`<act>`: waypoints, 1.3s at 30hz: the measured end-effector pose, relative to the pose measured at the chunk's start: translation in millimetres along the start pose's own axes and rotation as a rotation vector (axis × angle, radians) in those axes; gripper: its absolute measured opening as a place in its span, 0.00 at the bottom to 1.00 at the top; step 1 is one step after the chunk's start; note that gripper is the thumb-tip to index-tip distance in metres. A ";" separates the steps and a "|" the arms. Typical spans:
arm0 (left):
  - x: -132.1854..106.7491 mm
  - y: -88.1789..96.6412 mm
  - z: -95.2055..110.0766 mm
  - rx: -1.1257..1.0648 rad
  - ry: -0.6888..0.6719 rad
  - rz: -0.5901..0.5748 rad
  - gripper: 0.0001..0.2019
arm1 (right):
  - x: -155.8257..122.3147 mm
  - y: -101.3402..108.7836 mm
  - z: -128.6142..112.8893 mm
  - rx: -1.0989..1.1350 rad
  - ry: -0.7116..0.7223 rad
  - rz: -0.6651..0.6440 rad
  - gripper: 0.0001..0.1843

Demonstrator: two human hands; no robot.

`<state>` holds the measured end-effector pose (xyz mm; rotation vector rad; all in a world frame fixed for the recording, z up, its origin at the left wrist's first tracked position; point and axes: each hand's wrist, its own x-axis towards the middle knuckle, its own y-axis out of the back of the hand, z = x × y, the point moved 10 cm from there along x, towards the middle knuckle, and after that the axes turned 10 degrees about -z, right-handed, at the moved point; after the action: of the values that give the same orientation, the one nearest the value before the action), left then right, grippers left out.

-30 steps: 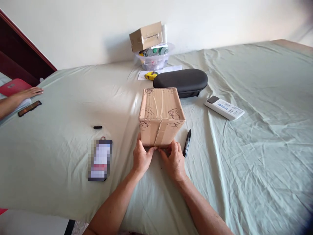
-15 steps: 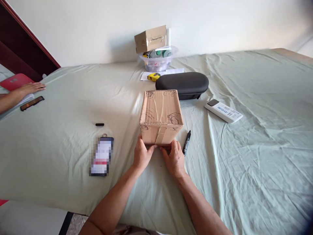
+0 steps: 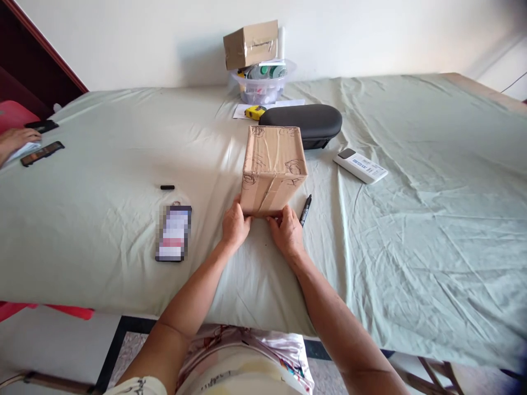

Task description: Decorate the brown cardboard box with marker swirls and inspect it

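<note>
A taped cardboard box [image 3: 275,151] with black scribbles at its corners stands on the cloth-covered table in front of me. My left hand [image 3: 236,225] grips its near lower left corner, fingers bent against the side and partly hidden. At the near lower right corner, my right hand [image 3: 286,230] holds the box with curled fingers, some out of sight under or behind the edge. Just right of that hand lies a black marker [image 3: 306,210], and its likely cap, a short black piece [image 3: 167,187], rests to the left. A phone [image 3: 173,233] with a blurred-out screen lies left of my left hand.
Behind the box sit a black zip case [image 3: 302,119], a yellow tape measure [image 3: 255,113] and a clear tub [image 3: 263,90] topped by another cardboard box [image 3: 251,45]. A white device [image 3: 360,165] lies right. Another person's hand [image 3: 20,140] is far left near a dark phone [image 3: 43,154].
The view has shifted, so most things appear higher and my torso shows below. Both my hands stay on the box. The other person's hand has drawn back leftward, and a black object shows beside it.
</note>
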<state>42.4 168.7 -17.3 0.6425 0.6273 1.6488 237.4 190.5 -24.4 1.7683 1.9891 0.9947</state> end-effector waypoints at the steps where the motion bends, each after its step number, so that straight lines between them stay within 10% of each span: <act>1: 0.7 0.4 1.4 0.014 0.011 -0.020 0.36 | 0.5 -0.6 -0.1 -0.008 0.001 0.003 0.20; 11: -3.4 21.4 15.8 0.170 0.075 -0.343 0.23 | 3.7 -3.6 -3.5 -0.001 0.041 -0.005 0.21; 19: -11.7 18.3 4.0 0.172 0.016 -0.048 0.21 | 1.5 -2.9 -4.9 -0.008 0.071 0.030 0.20; 39: -13.5 34.2 -12.0 -0.127 -0.045 0.110 0.26 | 2.1 -5.3 -21.4 0.014 0.074 -0.107 0.28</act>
<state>12.4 149.4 -2.5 0.6294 0.4572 1.7561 219.5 186.1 -12.1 1.6358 2.1160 1.0281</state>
